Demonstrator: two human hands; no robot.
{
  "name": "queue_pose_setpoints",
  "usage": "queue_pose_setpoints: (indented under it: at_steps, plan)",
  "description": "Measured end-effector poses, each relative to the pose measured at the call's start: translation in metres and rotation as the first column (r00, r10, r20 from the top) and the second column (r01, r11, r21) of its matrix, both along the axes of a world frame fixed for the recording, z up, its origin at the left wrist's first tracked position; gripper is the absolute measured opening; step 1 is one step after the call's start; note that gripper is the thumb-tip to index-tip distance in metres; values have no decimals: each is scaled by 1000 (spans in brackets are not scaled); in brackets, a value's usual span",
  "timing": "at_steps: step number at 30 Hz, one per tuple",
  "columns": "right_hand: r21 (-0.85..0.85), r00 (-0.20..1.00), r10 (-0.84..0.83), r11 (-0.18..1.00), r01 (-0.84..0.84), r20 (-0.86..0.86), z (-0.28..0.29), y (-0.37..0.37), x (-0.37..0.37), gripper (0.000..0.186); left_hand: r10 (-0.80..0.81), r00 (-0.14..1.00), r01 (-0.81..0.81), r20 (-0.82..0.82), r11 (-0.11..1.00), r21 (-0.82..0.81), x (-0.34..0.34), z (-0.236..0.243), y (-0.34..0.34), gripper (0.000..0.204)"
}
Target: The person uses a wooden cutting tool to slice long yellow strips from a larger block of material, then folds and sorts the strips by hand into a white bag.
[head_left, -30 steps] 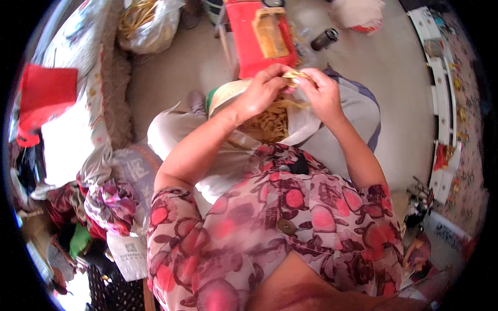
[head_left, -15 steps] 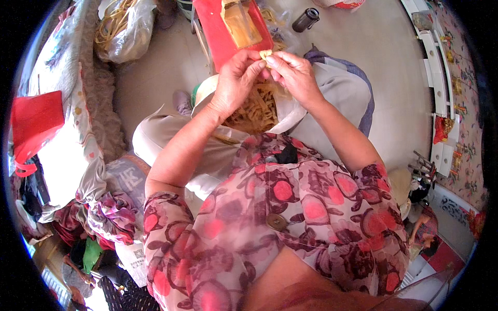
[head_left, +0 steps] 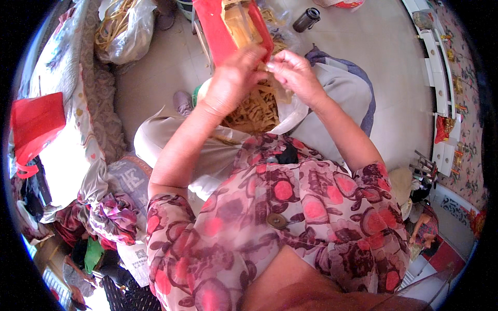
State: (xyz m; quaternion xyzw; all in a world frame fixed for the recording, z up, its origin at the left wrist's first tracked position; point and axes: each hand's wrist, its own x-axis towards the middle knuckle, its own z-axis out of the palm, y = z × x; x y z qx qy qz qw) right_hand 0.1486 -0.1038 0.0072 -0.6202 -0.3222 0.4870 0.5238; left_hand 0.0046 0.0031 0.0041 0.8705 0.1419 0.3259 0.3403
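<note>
White bag (head_left: 294, 117) sits open between the person's legs, rim slack and folded, tan strips (head_left: 254, 111) heaped inside. Left hand (head_left: 232, 78) and right hand (head_left: 295, 75) come close together over the bag's far edge. Right thumb and fingers pinch a small yellowish piece (head_left: 265, 67), placed just above that edge; left fingers bend in beside it, blurred, and whether they grip cannot be told. Directly beyond the bag, a red-topped stand (head_left: 213, 26) bears a yellow-brown block (head_left: 243, 28); its near end runs in behind the left hand, so room there is tight. Beyond the bag and to its right, a dark bottle (head_left: 306, 19) on the pale floor (head_left: 389, 62), which spreads wide as far as a white cabinet (head_left: 438, 88). Left of the bag, a narrower strip of floor, bounded by a hanging patterned cover (head_left: 106, 98); farther out that way, a clear plastic bag (head_left: 134, 41).
</note>
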Motion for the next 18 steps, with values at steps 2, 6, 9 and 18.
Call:
queue_pose_setpoints:
  at_steps: [2, 6, 9, 18]
  plan:
    - [26, 1000, 11, 1000, -10, -15, -9, 2, -8, 14, -117, 976, 113, -186, 993, -32, -3, -14, -8, 38]
    - [-218, 985, 110, 973, -79, 136, -10, -3, -15, 23, -52, 939, 85, -341, 993, 83, -4, -20, -2, 38]
    - [-176, 958, 189, 973, -152, 214, -6, -4, -12, 25, -49, 975, 100, -219, 968, 230, -4, -25, 10, 39]
    - [74, 908, 82, 990, -123, 412, 42, 9, -23, 19, 121, 943, -48, -310, 971, 233, -2, -17, 47, 13]
